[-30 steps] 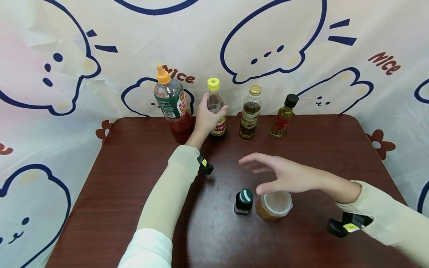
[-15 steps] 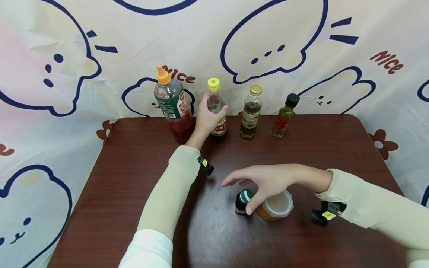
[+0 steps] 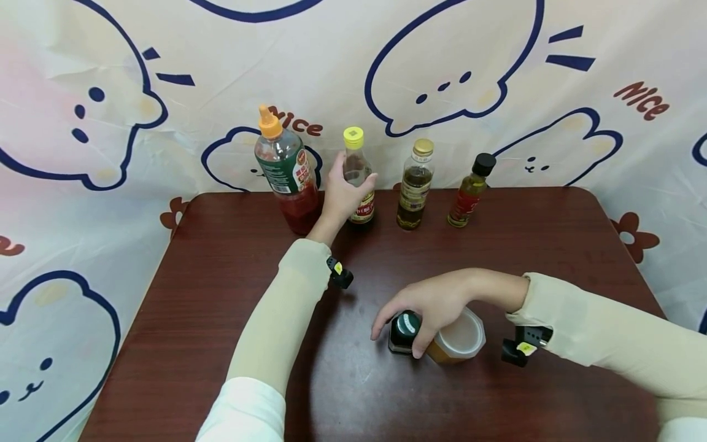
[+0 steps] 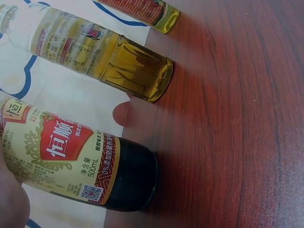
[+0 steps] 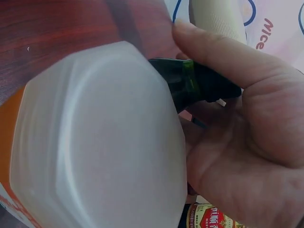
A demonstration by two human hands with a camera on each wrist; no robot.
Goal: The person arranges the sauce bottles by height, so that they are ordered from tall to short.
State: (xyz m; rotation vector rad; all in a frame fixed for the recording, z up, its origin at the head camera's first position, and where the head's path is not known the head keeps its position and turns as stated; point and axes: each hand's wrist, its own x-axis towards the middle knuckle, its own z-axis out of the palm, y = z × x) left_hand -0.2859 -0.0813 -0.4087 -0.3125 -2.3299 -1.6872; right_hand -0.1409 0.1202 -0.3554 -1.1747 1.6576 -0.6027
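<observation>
At the back of the table, my left hand [image 3: 343,196] grips a vinegar bottle [image 3: 364,212] with a yellow cap. Its red and cream label and dark contents show in the left wrist view, the bottle [image 4: 71,152] standing upright beside an oil bottle [image 4: 123,59]. My right hand [image 3: 442,301] arches over a small dark bottle [image 3: 400,345] with a green cap, thumb at its right side and a visible gap to the fingers at its left. Close under that hand stands a jar [image 3: 464,337] with amber contents, whose pale lid [image 5: 118,133] fills much of the right wrist view.
A large squeeze bottle of red sauce [image 3: 298,205] with an orange nozzle stands left of the vinegar bottle. To its right are a gold-capped oil bottle [image 3: 414,190] and a smaller black-capped bottle [image 3: 466,199]. A printed cloth [image 3: 221,73] hangs behind the brown table [image 3: 221,276].
My right hand has moved left from above the jar and lowered around the small dark bottle. The left hand has stayed on the vinegar bottle.
</observation>
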